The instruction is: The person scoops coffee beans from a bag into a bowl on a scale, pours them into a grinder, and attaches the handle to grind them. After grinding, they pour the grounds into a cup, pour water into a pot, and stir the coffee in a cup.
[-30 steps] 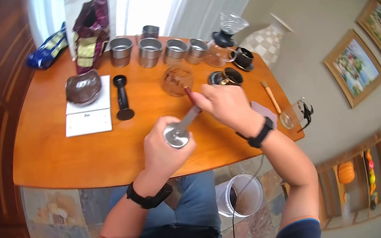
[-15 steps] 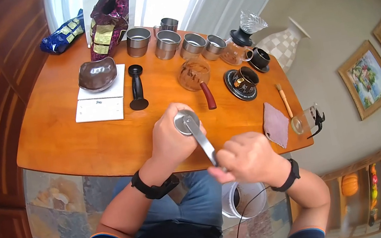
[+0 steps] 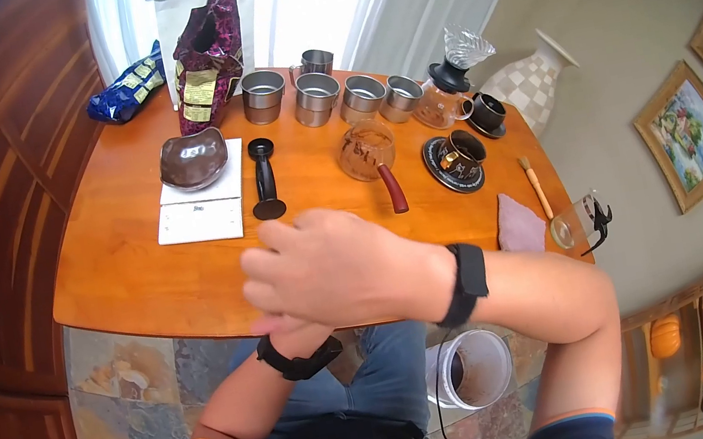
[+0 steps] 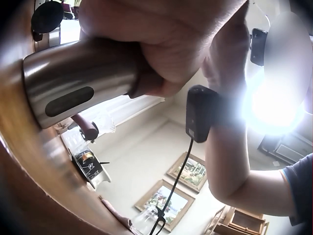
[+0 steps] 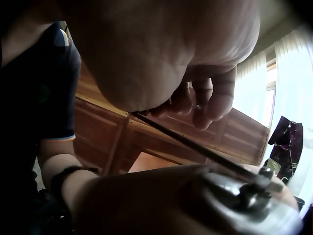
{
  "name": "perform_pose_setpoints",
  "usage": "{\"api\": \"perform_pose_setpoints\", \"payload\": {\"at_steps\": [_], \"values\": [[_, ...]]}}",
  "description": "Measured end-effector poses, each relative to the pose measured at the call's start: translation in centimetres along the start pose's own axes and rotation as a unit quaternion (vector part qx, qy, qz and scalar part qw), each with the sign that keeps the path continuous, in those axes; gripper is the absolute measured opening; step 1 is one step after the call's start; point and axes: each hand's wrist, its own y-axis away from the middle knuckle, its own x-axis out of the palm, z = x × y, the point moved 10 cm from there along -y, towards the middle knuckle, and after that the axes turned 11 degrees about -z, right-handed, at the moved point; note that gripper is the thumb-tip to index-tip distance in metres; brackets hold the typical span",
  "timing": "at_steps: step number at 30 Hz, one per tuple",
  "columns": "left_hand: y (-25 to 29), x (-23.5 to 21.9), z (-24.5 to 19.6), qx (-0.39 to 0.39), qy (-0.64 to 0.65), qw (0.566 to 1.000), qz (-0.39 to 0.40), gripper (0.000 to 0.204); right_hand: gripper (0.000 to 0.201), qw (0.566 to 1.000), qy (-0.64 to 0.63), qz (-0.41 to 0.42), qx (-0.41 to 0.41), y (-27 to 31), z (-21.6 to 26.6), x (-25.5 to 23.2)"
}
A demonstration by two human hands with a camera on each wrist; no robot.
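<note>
A silver metal grinder point(image 4: 80, 81) lies in the grip of my left hand point(image 4: 151, 44), whose fingers wrap its upper part; its lower end is tilted over the wooden table. On its lid, in the right wrist view, a thin metal crank arm point(image 5: 195, 147) runs up beneath my right hand point(image 5: 161, 54). The fingers of that hand are curled, and the crank's knob is hidden inside them. From the head view, my right hand point(image 3: 332, 269) covers the grinder and most of my left hand point(image 3: 302, 338).
Beyond the hands stand a brown bowl point(image 3: 193, 160) on a white scale point(image 3: 201, 219), a black tamper-like tool point(image 3: 265, 178), a glass pot point(image 3: 366, 150) with a red handle, several metal cups point(image 3: 317, 97), a black cup point(image 3: 459, 153) and a pink cloth point(image 3: 520, 223). A bin point(image 3: 475, 371) stands below.
My right hand has swung with the crank around the grinder, from the right side over to the left, and now covers it. The head view has shifted slightly.
</note>
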Motion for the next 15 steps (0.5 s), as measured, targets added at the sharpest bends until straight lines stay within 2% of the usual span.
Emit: {"api": "perform_pose_setpoints", "payload": {"at_steps": [4, 5, 6, 8, 10, 12, 14, 15], "values": [[0.3, -1.0, -2.0, 0.163, -0.017, 0.98, -0.114, 0.033, 0.039, 1.0, -0.001, -0.012, 0.006, -1.0, -3.3, 1.4], [-1.1, -4.1, -4.5, 0.071, 0.118, 0.982, -0.131, 0.035, 0.038, 0.999, 0.016, -0.003, 0.028, -0.8, -4.9, 1.9], [-0.9, -4.5, -4.6, 0.07, 0.118, 0.982, -0.134, 0.035, 0.037, 0.998, 0.034, 0.007, 0.05, -0.5, -6.5, 2.4], [-0.4, -2.7, -2.5, -0.047, 0.117, 0.992, -0.024, 0.036, 0.035, 0.993, 0.017, -0.017, 0.115, 1.3, -10.0, 2.6], [-0.6, -3.4, -2.8, -0.047, 0.118, 0.991, -0.042, 0.033, 0.033, 0.981, 0.053, 0.027, 0.182, 4.7, -13.0, 3.1], [-0.9, -3.7, -1.8, -0.096, 0.125, 0.987, -0.042, 0.032, 0.032, 0.965, 0.071, 0.016, 0.251, 8.7, -14.8, 2.9], [-1.6, -4.3, -1.7, -0.108, 0.122, 0.986, -0.032, 0.032, 0.035, 0.948, 0.079, 0.032, 0.306, 11.9, -14.9, 1.6], [-1.6, -4.1, -1.7, -0.115, 0.117, 0.986, -0.015, 0.031, 0.035, 0.949, 0.077, 0.037, 0.302, 13.0, -14.0, 1.1]]}}
